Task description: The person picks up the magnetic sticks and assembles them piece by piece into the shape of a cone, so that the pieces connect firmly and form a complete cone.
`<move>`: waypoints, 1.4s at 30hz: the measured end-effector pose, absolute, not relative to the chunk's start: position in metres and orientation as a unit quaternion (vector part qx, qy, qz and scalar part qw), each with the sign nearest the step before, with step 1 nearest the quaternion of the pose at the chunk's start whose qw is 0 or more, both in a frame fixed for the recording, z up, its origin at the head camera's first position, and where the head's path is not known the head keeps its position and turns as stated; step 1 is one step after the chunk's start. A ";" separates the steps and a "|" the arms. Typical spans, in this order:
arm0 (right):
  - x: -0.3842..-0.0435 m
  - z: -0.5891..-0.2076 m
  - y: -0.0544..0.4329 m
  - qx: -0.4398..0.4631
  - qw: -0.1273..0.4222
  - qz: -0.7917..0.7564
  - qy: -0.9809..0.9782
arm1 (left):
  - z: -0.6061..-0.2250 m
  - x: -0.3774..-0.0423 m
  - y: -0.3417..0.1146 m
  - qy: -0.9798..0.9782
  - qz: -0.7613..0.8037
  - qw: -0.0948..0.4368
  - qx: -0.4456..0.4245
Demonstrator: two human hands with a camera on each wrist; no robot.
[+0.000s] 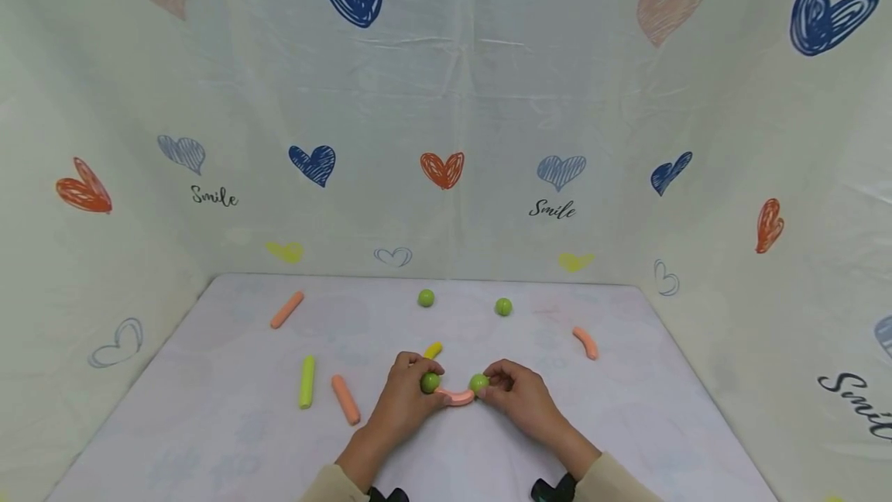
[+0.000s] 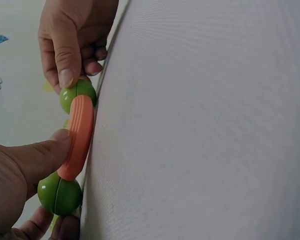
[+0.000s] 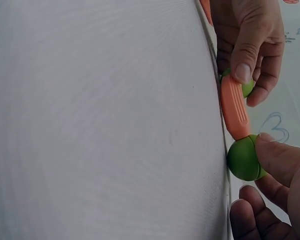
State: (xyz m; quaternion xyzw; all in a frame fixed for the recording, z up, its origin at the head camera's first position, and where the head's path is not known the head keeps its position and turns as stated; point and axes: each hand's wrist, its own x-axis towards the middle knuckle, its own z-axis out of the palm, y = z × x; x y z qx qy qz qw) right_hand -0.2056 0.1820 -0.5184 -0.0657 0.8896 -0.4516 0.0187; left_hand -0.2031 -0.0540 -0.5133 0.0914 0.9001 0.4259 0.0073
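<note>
A curved, salmon-orange grooved stick lies between two green balls, one end meeting each. My left hand holds the left green ball with its fingers, while its thumb presses the side of the curved stick. On the other side, my right hand pinches the right green ball between thumb and fingers. Both balls have a thin seam around them. Just beyond my left fingers, a yellow stick shows partly, its near end hidden by the hand.
Two more green balls, a left one and a right one, sit toward the table's back. An orange curved stick lies at right. To the left are a yellow-green stick and orange straight sticks. A heart-printed curtain surrounds the table.
</note>
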 end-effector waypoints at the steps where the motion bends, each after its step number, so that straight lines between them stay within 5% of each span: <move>1: -0.205 -0.518 0.182 -0.065 0.017 -0.451 0.890 | -0.513 -0.203 -0.054 0.900 0.425 0.005 0.094; 19: -0.211 -0.509 0.198 -0.016 -0.006 -0.464 0.885 | -0.511 -0.202 -0.052 0.899 0.431 0.010 0.074; 28: -0.235 -0.491 0.258 0.034 -0.064 -0.436 0.897 | -0.511 -0.202 -0.051 0.901 0.429 0.003 0.069; 42: -0.240 -0.492 0.331 0.117 -0.055 -0.406 0.904 | -0.514 -0.204 -0.054 0.896 0.438 0.008 0.078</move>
